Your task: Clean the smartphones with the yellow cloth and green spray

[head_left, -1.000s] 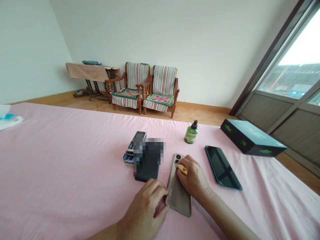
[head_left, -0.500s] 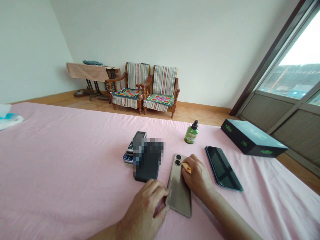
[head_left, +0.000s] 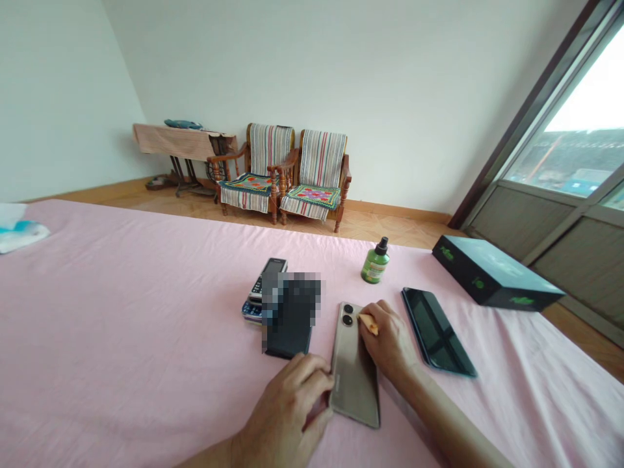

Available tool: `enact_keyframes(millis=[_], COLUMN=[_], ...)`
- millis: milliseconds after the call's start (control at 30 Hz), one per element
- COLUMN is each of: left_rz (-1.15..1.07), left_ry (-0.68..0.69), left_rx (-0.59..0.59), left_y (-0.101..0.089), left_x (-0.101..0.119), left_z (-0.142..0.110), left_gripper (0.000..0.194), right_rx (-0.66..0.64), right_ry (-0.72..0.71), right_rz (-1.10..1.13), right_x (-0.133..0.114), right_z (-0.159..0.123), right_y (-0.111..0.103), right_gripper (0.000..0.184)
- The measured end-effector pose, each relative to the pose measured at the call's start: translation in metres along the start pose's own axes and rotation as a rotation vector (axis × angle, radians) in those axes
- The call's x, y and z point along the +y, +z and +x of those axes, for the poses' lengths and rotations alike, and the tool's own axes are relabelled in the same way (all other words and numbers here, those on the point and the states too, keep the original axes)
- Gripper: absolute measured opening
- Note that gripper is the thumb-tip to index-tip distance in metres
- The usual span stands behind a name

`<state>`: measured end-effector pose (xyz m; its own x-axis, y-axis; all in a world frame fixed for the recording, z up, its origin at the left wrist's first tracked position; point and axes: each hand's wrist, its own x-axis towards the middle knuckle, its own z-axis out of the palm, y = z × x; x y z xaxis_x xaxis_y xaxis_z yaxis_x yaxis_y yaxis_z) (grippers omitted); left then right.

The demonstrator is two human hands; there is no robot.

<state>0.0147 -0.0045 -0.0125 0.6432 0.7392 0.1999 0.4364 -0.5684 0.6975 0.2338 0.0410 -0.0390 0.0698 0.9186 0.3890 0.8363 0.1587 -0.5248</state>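
Note:
A gold-backed phone lies face down on the pink sheet. My left hand grips its near left corner with curled fingers. Along the phone's right edge rests my right hand, closed on a small orange cloth that it presses there, near the camera lenses. A dark phone, partly blurred out, lies just left of the gold one. A second dark phone lies screen up to the right of my right hand.
A green spray bottle stands behind the phones. A dark box with green print sits at the right edge. Keypad phones are stacked by the blurred phone. A white-and-blue packet lies far left. Two striped chairs stand by the wall.
My right hand slid the orange cloth from the middle of the gold phone's back, near the lenses, to its right edge. The left hand kept its grip.

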Motion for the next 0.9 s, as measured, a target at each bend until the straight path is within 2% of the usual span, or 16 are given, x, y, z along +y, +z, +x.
enact_keyframes(millis=[200, 433, 533, 633, 733, 800, 900], left_rz=[0.111, 0.204, 0.215, 0.241, 0.271, 0.294, 0.316], left_ry=[0.097, 0.165, 0.174, 0.182, 0.171, 0.177, 0.200], left_rx=[-0.007, -0.079, -0.058, -0.086, -0.092, -0.091, -0.110], left_y=[0.003, 0.008, 0.011, 0.012, 0.012, 0.012, 0.012], left_x=[0.001, 0.000, -0.004, -0.004, -0.001, -0.001, -0.002], left_z=[-0.003, -0.001, 0.002, 0.004, 0.004, 0.005, 0.005], left_gripper=[0.039, 0.036, 0.038, 0.036, 0.043, 0.047, 0.043], right_rx=[-0.020, -0.043, -0.058, -0.074, -0.103, -0.118, -0.120], right_ry=[-0.049, -0.096, -0.119, -0.137, -0.162, -0.173, -0.167], right_rz=[0.046, 0.094, 0.107, 0.116, 0.096, 0.078, 0.050], right_x=[-0.002, -0.010, -0.014, -0.019, -0.023, -0.023, -0.017], right_z=[0.004, 0.006, 0.005, 0.006, 0.008, 0.010, 0.011], right_y=[0.003, 0.004, 0.005, 0.007, 0.008, 0.006, 0.002], right_gripper=[0.012, 0.017, 0.018, 0.022, 0.026, 0.027, 0.024])
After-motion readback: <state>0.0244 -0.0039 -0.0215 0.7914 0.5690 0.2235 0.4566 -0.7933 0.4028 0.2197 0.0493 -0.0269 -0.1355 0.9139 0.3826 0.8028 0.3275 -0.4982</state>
